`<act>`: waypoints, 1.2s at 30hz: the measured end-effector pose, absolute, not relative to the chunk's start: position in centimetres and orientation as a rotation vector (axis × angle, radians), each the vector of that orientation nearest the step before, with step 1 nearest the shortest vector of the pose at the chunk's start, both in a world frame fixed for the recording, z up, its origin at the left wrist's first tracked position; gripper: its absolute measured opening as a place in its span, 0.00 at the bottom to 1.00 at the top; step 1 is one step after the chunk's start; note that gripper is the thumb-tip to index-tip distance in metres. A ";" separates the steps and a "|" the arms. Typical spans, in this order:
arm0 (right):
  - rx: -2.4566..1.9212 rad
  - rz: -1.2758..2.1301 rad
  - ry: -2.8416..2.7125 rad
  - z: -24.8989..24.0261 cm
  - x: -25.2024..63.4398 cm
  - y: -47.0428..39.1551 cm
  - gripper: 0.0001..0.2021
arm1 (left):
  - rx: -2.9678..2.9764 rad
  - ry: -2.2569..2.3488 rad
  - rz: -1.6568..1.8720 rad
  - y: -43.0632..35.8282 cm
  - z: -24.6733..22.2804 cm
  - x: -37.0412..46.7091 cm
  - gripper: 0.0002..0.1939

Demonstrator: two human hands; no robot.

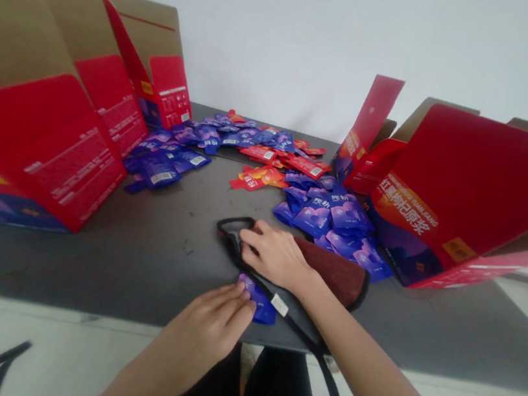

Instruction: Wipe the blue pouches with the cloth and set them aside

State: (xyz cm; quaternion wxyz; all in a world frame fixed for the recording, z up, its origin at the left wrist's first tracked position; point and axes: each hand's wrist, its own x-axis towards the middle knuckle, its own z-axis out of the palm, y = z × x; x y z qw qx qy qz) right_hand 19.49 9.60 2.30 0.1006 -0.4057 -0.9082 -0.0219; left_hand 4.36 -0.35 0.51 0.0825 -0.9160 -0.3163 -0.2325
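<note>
Holds with narrowed fingertips of the left hand a blue packet near the front edge of the table, slanting lengthwise from far left to near right, just beside a black strap. Grips with curled fingers of the right hand the black-rimmed end of a brown pouch; cannot tell its contents. Points with that end leftward, with the long axis running down toward near right. Beyond, loose heaps of blue and red packets. Outermost, open red left boxes and right boxes, with raised flaps and hidden contents.
</note>
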 end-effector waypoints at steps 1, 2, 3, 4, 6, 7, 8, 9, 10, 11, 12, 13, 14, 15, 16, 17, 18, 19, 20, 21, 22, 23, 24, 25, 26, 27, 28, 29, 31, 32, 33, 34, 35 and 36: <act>-1.260 -0.085 -2.662 2.3 19.3 10.6 0.12 | -2.744 -0.946 -0.686 -0.3 0.6 4.4 0.16; -1.320 -0.098 -2.642 2.4 19.0 11.5 0.12 | -2.758 -0.959 -0.667 -0.2 0.6 4.4 0.16; -1.370 -0.104 -2.622 2.7 18.8 12.1 0.12 | -2.776 -0.983 -0.642 -0.2 0.7 4.4 0.16; -1.400 -0.102 -2.601 3.0 18.7 12.5 0.12 | -2.792 -1.012 -0.622 -0.2 0.7 4.4 0.16; -1.372 -0.082 -2.546 3.9 18.5 12.1 0.12 | -2.825 -1.080 -0.612 -0.3 0.8 4.5 0.15; -1.320 -0.066 -2.513 4.3 18.4 11.4 0.12 | -2.844 -1.116 -0.621 -0.3 0.8 4.5 0.15; -1.256 -0.045 -2.485 4.6 18.5 10.5 0.13 | -2.867 -1.156 -0.625 -0.4 0.8 4.5 0.15; -1.189 -0.015 -2.470 4.9 18.6 9.5 0.16 | -2.894 -1.199 -0.619 -0.5 0.9 4.5 0.15; -1.126 0.024 -2.475 4.9 18.7 8.5 0.21 | -2.917 -1.241 -0.603 -0.5 0.9 4.6 0.15; -1.068 0.067 -2.501 4.8 18.8 7.7 0.24 | -2.935 -1.283 -0.579 -0.6 1.0 4.6 0.15; -1.027 0.106 -2.536 4.5 18.8 7.0 0.26 | -2.947 -1.312 -0.567 -0.6 1.0 4.6 0.15; -1.005 0.138 -2.569 4.1 18.9 6.7 0.24 | -2.951 -1.325 -0.577 -0.7 0.9 4.7 0.14; -1.003 0.161 -2.593 3.6 18.9 6.6 0.22 | -2.943 -1.318 -0.620 -0.7 0.8 4.8 0.13; -1.021 0.173 -2.605 3.2 18.8 6.8 0.19 | -2.927 -1.297 -0.684 -0.7 0.7 4.8 0.13; -1.048 0.177 -2.610 2.7 18.8 7.1 0.17 | -2.906 -1.282 -0.749 -0.7 0.6 4.9 0.12; -1.076 0.177 -2.610 2.4 18.7 7.6 0.16 | -2.885 -1.281 -0.806 -0.7 0.6 5.0 0.11; -1.095 0.172 -2.609 2.1 18.6 8.0 0.16 | -2.868 -1.295 -0.846 -0.7 0.5 5.0 0.10; -1.103 0.163 -2.608 2.0 18.5 8.3 0.15 | -2.861 -1.323 -0.865 -0.7 0.5 5.1 0.10; -1.106 0.152 -2.602 1.9 18.4 8.6 0.15 | -2.864 -1.351 -0.867 -0.7 0.5 5.2 0.09; -1.105 0.143 -2.595 1.9 18.3 8.7 0.15 | -2.869 -1.373 -0.866 -0.7 0.6 5.3 0.08; -1.106 0.136 -2.585 1.9 18.2 8.8 0.15 | -2.870 -1.384 -0.863 -0.7 0.7 5.4 0.08; -1.110 0.130 -2.574 1.9 18.1 8.8 0.15 | -2.866 -1.379 -0.864 -0.6 0.8 5.4 0.08; -1.116 0.126 -2.566 2.0 18.1 8.8 0.15 | -2.864 -1.368 -0.862 -0.6 0.9 5.5 0.09; -1.124 0.120 -2.561 2.0 18.1 8.7 0.15 | -2.858 -1.356 -0.865 -0.6 0.9 5.5 0.09; -1.134 0.111 -2.555 2.1 18.1 8.6 0.15 | -2.849 -1.344 -0.873 -0.5 0.9 5.5 0.09; -1.141 0.099 -2.553 2.2 18.1 8.4 0.15 | -2.837 -1.337 -0.884 -0.5 0.9 5.5 0.10; -1.139 0.086 -2.558 2.4 18.2 8.1 0.15 | -2.826 -1.335 -0.895 -0.5 0.8 5.5 0.11; -1.126 0.074 -2.570 2.6 18.4 7.7 0.15 | -2.821 -1.335 -0.905 -0.6 0.7 5.4 0.11; -1.069 0.074 -2.611 3.1 18.7 6.6 0.14 | -2.824 -1.345 -0.910 -0.8 0.4 5.3 0.12; -1.038 0.084 -2.634 3.4 18.9 6.0 0.14 | -2.838 -1.341 -0.892 -1.0 0.3 5.3 0.13; -1.014 0.096 -2.656 3.6 19.2 5.5 0.14 | -2.851 -1.336 -0.859 -1.1 0.1 5.2 0.13; -0.999 0.105 -2.677 3.7 19.3 5.2 0.15 | -2.860 -1.322 -0.828 -1.2 0.0 5.2 0.14; -0.991 0.103 -2.696 3.7 19.5 5.1 0.15 | -2.866 -1.301 -0.800 -1.3 0.0 5.1 0.15; -0.989 0.090 -2.715 3.7 19.6 5.4 0.15 | -2.866 -1.272 -0.786 -1.3 0.0 5.1 0.15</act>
